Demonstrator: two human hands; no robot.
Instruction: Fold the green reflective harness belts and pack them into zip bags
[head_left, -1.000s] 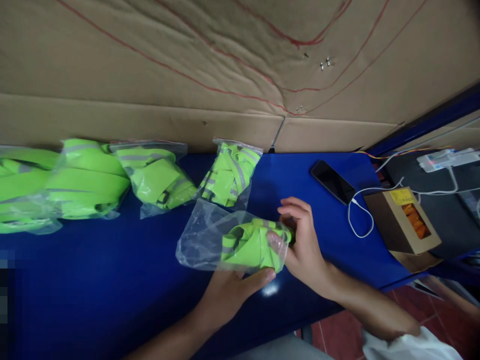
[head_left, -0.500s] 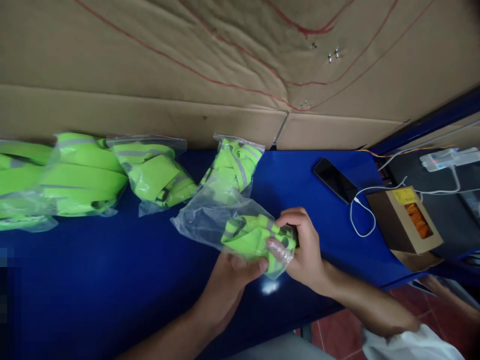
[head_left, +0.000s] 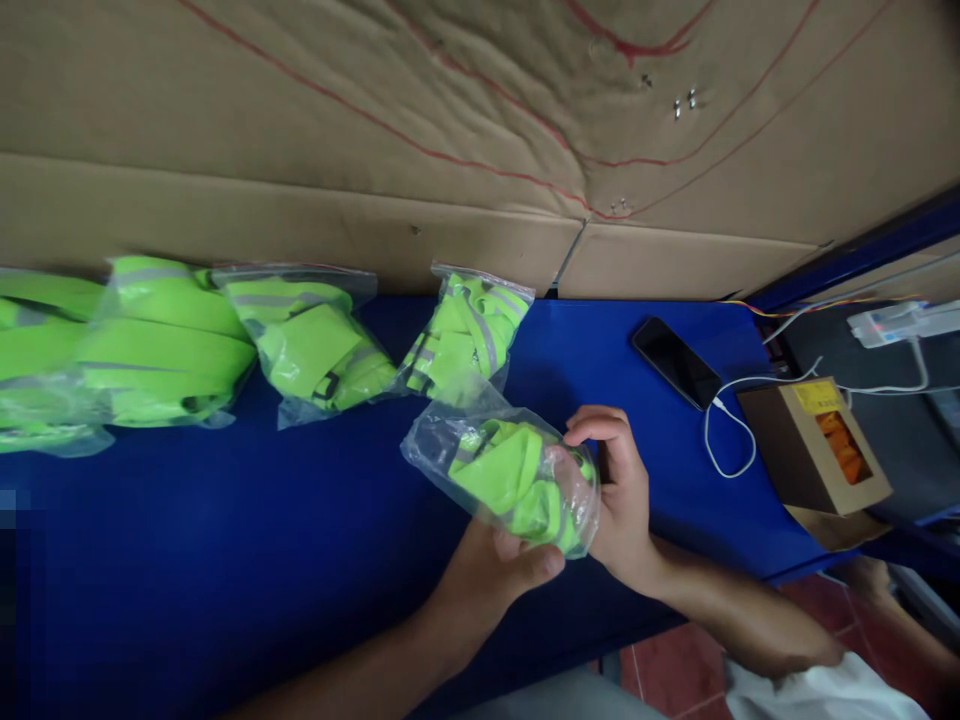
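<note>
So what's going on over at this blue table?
Someone is holding a clear plastic bag with a bright green, grey-striped bundle in it. The left hand holds its near side, and the right hand its right end, thumb showing through the plastic. Similar bagged bundles lie along the cardboard wall, with a phone farther right.

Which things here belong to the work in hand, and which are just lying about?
In the work:
- clear bag, held by left hand and right hand
- green bundle inside it
- bagged green bundles behind, probably

Seemingly lying about:
- phone
- white cable
- cardboard box
</note>
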